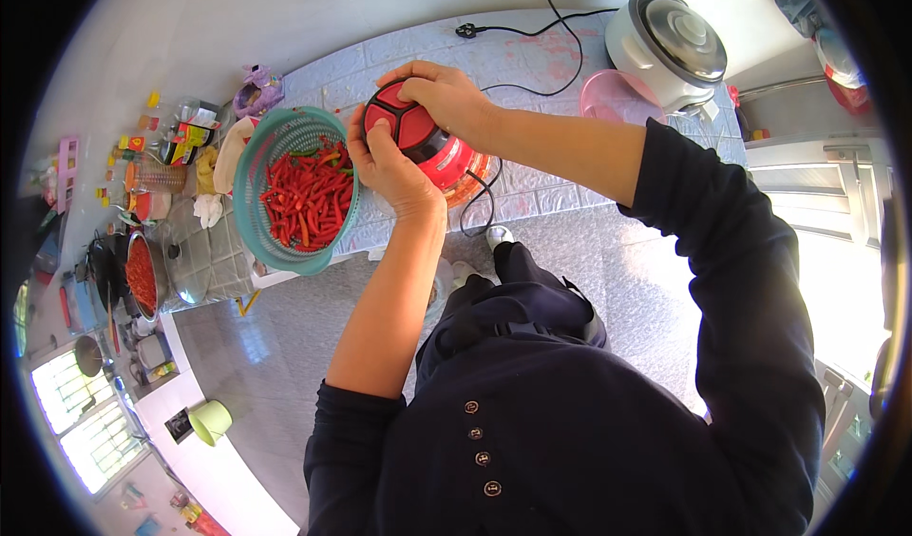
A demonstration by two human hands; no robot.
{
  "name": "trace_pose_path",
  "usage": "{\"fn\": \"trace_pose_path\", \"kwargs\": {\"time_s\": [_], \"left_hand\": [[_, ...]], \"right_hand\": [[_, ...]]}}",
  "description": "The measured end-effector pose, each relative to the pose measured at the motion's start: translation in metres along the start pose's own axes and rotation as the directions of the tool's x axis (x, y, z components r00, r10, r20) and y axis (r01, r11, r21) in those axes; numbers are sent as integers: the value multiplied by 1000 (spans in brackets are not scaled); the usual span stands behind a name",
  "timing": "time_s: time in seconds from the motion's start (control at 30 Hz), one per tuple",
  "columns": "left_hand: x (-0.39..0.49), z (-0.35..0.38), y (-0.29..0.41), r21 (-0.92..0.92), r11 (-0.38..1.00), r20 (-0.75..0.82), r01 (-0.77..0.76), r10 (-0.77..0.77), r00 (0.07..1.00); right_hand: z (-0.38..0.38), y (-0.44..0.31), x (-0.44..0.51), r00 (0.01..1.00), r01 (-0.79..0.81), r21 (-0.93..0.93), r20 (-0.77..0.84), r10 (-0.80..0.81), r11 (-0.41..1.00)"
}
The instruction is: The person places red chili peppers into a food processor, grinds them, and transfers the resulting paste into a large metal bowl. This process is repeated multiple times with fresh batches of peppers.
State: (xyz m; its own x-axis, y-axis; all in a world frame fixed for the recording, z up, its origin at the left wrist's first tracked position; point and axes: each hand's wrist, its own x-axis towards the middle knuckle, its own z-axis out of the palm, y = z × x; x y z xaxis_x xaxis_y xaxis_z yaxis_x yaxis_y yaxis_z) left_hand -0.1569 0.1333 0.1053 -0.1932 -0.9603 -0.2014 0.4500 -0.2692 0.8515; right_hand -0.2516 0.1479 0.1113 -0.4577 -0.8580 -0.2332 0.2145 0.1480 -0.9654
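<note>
Both hands are on the red and black motor head of an electric food chopper (449,162), which stands on the table. My left hand (392,169) wraps its near left side, with the thumb on a red top segment. From the far right, my right hand (452,98) holds the same head, its thumb on another segment. Orange-red contents show through the clear bowl (467,188) below; the hands and head hide most of it. Just left of my left hand, a teal plastic colander (258,212) holds red chili peppers (310,197) and a few green ones.
A black power cord with a plug (466,31) lies along the back. A rice cooker (666,51) and a pink plastic bowl (620,94) stand at right. Several bottles (160,124) and a pan of chopped red food (142,272) are at left. The table's front edge (556,209) faces me.
</note>
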Motion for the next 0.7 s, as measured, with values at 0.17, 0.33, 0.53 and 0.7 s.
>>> {"fn": "trace_pose_path", "kwargs": {"time_s": [0.17, 0.33, 0.53, 0.7], "left_hand": [[-4, 3, 4, 28, 1000, 6, -14, 14, 1000], [5, -6, -5, 43, 999, 44, -10, 8, 999], [6, -8, -7, 70, 997, 52, -29, 25, 998], [3, -5, -4, 77, 997, 54, -18, 14, 998]], "right_hand": [[1, -6, -6, 999, -33, 45, -3, 33, 998], [2, -6, -5, 999, -13, 81, -49, 17, 997], [1, -5, -4, 999, -16, 83, -44, 20, 996], [2, -3, -2, 999, 3, 107, -47, 2, 994]]}}
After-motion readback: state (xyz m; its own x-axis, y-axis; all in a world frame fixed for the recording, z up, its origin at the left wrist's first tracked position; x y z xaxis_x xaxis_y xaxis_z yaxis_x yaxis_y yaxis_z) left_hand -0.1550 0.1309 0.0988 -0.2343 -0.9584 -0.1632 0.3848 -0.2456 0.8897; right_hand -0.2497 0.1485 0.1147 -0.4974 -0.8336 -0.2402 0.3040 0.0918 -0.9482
